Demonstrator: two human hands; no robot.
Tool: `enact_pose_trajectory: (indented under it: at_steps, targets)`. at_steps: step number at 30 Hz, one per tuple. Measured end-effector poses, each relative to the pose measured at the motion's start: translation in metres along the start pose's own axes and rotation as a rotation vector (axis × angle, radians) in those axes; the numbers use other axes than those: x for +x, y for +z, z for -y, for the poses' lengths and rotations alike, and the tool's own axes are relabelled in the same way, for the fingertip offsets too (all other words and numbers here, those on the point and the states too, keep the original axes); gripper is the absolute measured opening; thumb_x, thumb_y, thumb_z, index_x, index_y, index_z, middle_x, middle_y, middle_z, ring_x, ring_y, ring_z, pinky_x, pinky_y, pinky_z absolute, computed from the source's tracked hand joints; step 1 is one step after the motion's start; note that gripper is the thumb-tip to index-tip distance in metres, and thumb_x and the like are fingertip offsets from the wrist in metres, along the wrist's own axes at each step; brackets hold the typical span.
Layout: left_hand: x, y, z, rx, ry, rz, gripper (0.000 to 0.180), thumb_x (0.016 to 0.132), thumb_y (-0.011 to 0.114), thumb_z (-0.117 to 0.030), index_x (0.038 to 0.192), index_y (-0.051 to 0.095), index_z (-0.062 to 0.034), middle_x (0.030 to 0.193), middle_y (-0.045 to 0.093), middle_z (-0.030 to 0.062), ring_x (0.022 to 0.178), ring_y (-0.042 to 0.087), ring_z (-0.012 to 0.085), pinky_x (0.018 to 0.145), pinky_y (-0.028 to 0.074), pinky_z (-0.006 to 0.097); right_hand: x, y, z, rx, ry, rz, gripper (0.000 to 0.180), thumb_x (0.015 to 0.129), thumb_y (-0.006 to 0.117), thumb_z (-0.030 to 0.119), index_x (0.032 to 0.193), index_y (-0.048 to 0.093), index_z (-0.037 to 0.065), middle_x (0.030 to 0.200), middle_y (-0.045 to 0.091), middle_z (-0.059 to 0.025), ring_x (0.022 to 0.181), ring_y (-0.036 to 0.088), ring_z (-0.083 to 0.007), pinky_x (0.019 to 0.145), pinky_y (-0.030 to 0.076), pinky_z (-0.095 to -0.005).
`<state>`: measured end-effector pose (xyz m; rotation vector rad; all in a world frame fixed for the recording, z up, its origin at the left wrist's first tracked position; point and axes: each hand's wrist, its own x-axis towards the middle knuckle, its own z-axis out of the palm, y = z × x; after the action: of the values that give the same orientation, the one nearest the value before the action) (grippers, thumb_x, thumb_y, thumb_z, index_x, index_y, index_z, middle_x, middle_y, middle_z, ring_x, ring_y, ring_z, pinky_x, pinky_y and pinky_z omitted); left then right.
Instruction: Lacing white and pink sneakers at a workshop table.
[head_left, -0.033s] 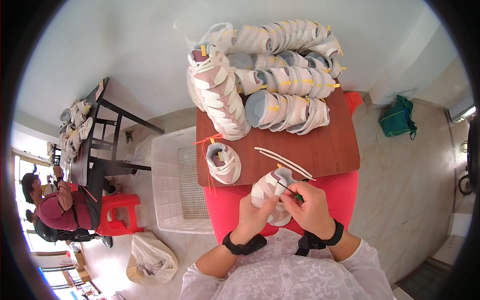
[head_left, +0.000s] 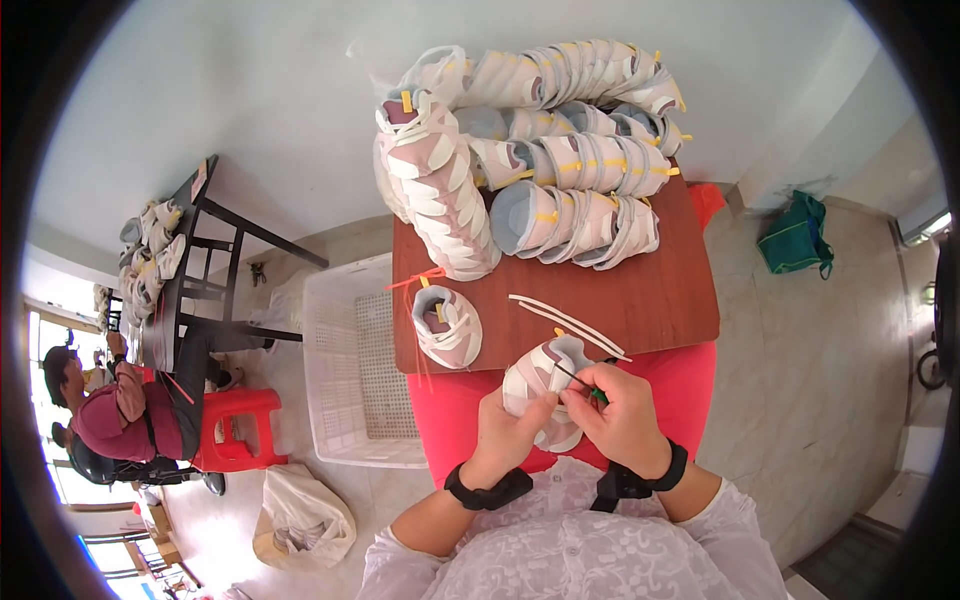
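Over my lap, at the table's near edge, my left hand (head_left: 510, 428) is closed round the side of a pink and white shoe upper (head_left: 530, 378). My right hand (head_left: 622, 418) is closed on a thin dark-shafted tool with a green handle (head_left: 599, 394). Its shaft reaches into the upper's opening; the tip's exact place is too small to tell. The right fingers also touch the upper. Just beyond it, a pair of white shoelaces (head_left: 572, 325) lies on the brown table (head_left: 660, 310). To the left stands a laced shoe upper (head_left: 448, 328) with orange cord beside it.
Nested rows of shoe uppers (head_left: 590, 225) fill the table's far part, with a tall stack (head_left: 436, 185) at left. A white plastic crate (head_left: 318, 390) is left of the table. Farther left, a person (head_left: 120, 415) sits near a red stool (head_left: 238, 425). A green bag (head_left: 795, 235) lies right.
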<state>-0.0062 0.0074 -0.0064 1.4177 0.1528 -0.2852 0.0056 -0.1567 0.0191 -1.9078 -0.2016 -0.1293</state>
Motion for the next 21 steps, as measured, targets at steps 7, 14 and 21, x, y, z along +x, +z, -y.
enact_pose_trajectory:
  at_steps: [7,14,21]
  targets:
    - [0.000,-0.001,0.000,0.077,0.056,0.045,0.025,0.086,0.066,-0.006,0.109,0.062,0.0022,0.097,0.067,0.0041,0.087,0.061,0.0086,0.076,0.050,0.025,0.001,-0.005,0.004,0.002,0.051,0.035,0.012,0.078,0.069,0.008,0.081,0.060,0.000,0.068,0.061,-0.0077,0.055,0.056,-0.0157,0.049,0.043,-0.0272]
    - [-0.003,0.000,0.005,0.073,0.085,0.068,0.025,0.086,0.066,-0.006,0.109,0.062,0.0022,0.097,0.068,0.0045,0.086,0.061,0.0089,0.075,0.050,0.026,-0.006,-0.006,-0.002,-0.018,0.073,0.063,0.014,0.077,0.070,0.011,0.081,0.060,0.003,0.069,0.061,-0.0082,0.055,0.059,-0.0219,0.049,0.046,-0.0326]
    - [-0.002,0.000,0.005,-0.034,0.032,-0.129,0.023,0.088,0.064,-0.007,0.109,0.063,0.0028,0.098,0.067,0.0045,0.085,0.061,0.0092,0.073,0.050,0.025,-0.012,-0.005,0.012,-0.240,-0.103,-0.071,0.009,0.081,0.067,0.012,0.085,0.061,0.006,0.072,0.054,-0.0059,0.054,0.055,-0.0227,0.047,0.044,-0.0329]
